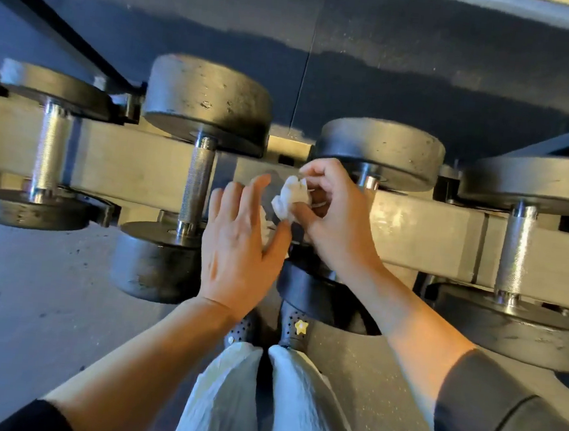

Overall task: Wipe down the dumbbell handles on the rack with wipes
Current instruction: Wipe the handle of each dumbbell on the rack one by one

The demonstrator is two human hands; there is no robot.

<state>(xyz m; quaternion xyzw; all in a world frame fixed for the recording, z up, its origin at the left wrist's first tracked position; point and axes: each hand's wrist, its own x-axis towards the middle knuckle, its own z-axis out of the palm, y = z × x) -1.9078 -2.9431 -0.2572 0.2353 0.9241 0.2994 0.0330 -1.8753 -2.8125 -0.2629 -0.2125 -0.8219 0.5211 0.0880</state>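
Several dark dumbbells lie across a pale rack beam (136,164), each with a knurled steel handle. My right hand (331,216) pinches a crumpled white wipe (291,195) just left of the third dumbbell's handle (370,181), which the hand mostly hides. My left hand (239,245) is flat with straight fingers, its fingertips close under the wipe. Left of it the second dumbbell's handle (196,183) is bare. The far-left handle (49,150) and far-right handle (515,249) are bare too.
The dumbbell heads (207,98) jut out on both sides of the beam. Grey speckled floor (28,296) lies to the left. My feet in dark clogs (297,330) stand close under the rack, pale trousers below.
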